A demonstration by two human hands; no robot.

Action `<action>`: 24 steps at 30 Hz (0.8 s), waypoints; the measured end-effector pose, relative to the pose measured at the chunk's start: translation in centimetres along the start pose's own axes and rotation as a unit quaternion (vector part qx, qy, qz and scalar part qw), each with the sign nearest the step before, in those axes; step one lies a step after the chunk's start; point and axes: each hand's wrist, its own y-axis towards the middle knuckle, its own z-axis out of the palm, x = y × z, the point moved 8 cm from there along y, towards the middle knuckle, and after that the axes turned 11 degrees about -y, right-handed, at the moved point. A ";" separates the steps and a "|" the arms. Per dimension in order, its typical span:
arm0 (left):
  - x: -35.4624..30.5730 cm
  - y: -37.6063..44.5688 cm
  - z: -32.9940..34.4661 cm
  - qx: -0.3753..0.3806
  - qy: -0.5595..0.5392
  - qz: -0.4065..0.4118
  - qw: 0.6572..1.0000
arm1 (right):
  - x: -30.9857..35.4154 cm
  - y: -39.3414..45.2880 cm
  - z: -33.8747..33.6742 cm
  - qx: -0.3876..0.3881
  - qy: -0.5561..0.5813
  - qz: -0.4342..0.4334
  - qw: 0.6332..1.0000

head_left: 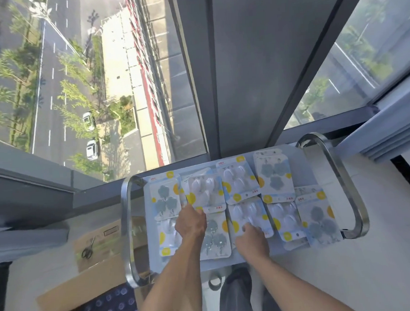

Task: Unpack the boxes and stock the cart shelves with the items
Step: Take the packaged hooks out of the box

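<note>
Plastic-blistered hook packs (239, 189) across cart shelf (299, 160)

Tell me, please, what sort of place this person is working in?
Probably an upper-floor office or stockroom: a tall window overlooks a road far below, and a steel cart stands beside an opened cardboard box.

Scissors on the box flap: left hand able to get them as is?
Probably yes. The scissors lie uncovered on the cardboard box left of the cart. The left hand is over the packs; only the cart's side rail lies between.
</note>
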 end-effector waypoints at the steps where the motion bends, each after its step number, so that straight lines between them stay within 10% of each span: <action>1: 0.6 -0.6 -0.8 -0.003 -0.011 -0.004 1.000 | 1.1 -0.7 -0.1 0.000 0.003 -0.005 1.000; 24: 13.2 -22.2 -7.2 -0.102 -0.014 0.032 0.994 | 1.9 -17.4 3.4 -0.070 -0.088 -0.178 0.978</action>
